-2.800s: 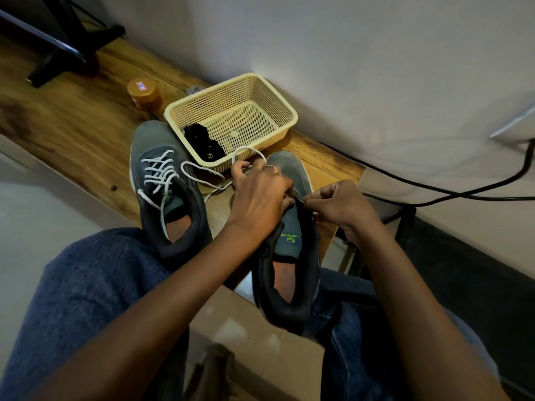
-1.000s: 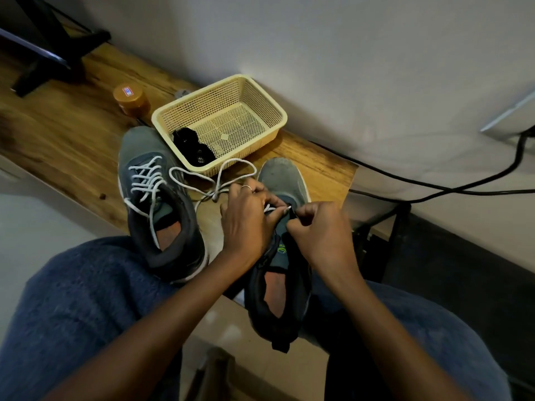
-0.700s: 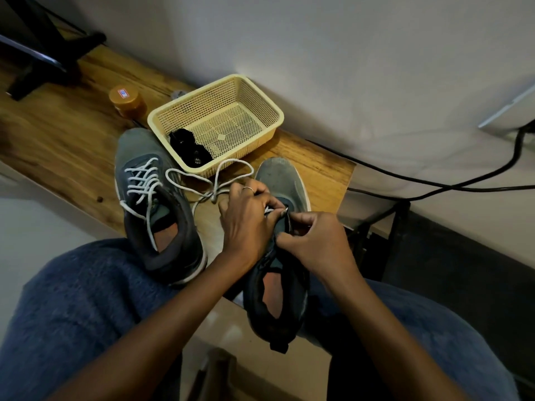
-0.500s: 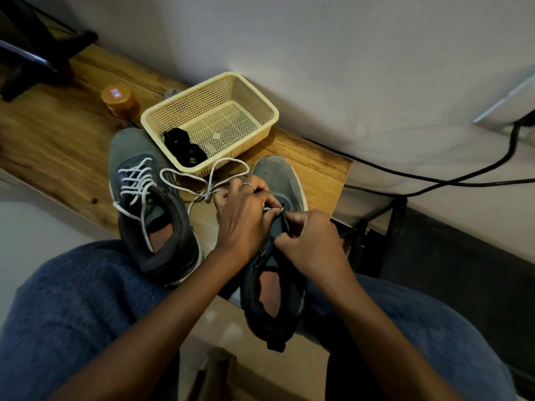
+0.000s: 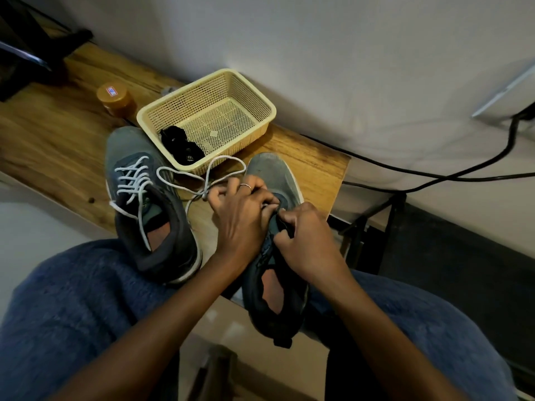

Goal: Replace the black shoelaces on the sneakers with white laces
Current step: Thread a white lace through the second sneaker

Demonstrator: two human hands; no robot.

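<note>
Two grey sneakers lie on a wooden desk. The left sneaker (image 5: 144,204) is threaded with a white lace. The right sneaker (image 5: 275,256) hangs over the desk edge onto my lap. My left hand (image 5: 240,215) grips its upper and holds a loose white lace (image 5: 202,180) that loops toward the basket. My right hand (image 5: 304,238) pinches the dark tongue or eyelet edge beside the left hand's fingertips. The lace tip is hidden between my fingers. Bundled black laces (image 5: 181,147) lie in the basket.
A cream mesh basket (image 5: 257,102) stands behind the sneakers. An orange-lidded jar (image 5: 114,98) is to its left, a dark stand (image 5: 34,56) at the far left. Black cables (image 5: 434,175) run along the white wall right of the desk's end (image 5: 338,180).
My right hand has moved from the right side of the shoe in against my left hand over the tongue. The white lace loop has spread out toward the basket.
</note>
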